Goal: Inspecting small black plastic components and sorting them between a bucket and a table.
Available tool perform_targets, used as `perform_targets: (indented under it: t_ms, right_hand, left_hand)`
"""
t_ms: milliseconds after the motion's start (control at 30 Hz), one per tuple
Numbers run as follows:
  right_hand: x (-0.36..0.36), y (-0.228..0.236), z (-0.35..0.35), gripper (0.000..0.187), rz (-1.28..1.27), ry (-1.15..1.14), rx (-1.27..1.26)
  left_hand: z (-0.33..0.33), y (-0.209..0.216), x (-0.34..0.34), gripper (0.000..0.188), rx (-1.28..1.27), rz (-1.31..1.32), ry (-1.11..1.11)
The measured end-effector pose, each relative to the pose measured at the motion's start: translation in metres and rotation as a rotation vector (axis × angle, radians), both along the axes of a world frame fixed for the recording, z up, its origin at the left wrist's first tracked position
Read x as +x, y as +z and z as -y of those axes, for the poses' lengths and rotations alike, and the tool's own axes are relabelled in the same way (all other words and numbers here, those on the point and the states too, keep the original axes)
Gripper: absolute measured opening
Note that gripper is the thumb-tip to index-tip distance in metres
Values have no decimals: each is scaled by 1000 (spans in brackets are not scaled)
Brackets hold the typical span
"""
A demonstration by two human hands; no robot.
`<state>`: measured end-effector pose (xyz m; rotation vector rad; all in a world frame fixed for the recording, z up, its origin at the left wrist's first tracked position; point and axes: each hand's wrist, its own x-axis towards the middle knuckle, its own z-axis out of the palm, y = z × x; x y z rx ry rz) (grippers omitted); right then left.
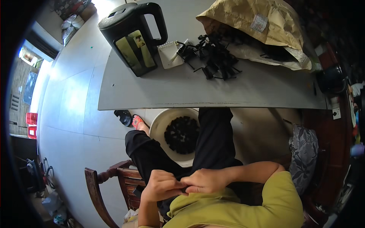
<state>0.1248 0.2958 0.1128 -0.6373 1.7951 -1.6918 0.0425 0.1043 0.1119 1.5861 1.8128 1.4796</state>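
My left hand (161,185) and my right hand (208,180) meet above my lap, fingertips touching. Both are closed, with fingers bent and pressed together. Whatever they pinch between them is hidden by the fingers; only a dark sliver shows, which I cannot tell from the trousers behind. Between my legs, below the table edge, stands a pale round basin (156,131) with many small black pieces (181,135) in it. On the table (152,93) in front of me lies a tangled heap of thin black parts (218,59).
A large brown paper bag (243,17) lies with its mouth open behind the heap, black parts inside. A black kettle (133,38) and a small white tray (170,55) stand left of it. A wooden chair (102,193) is at my left; a patterned grey cushion (305,159) sits at right.
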Motion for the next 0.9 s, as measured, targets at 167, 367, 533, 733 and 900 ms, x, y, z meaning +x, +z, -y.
perform_targets:
  t_ms: [167, 367, 533, 733, 900]
  right_hand:
    - [-52, 11, -33, 29, -487, -436, 373]
    - [-142, 1, -104, 29, -814, -1129, 1290]
    - [-164, -8, -121, 24, -563, -1024, 1515]
    - [-167, -20, -164, 17, -454, -1278, 655]
    - [-149, -11, -151, 13, 136, -1167, -474]
  left_hand:
    - [-3, 5, 0, 25, -101, 213, 316]
    - [4, -6, 8, 18, -29, 674, 420]
    - [1, -4, 16, 14, 45, 1017, 416]
    - [-4, -22, 12, 19, 178, 1040, 484]
    - [-13, -16, 9, 12, 166, 1194, 515]
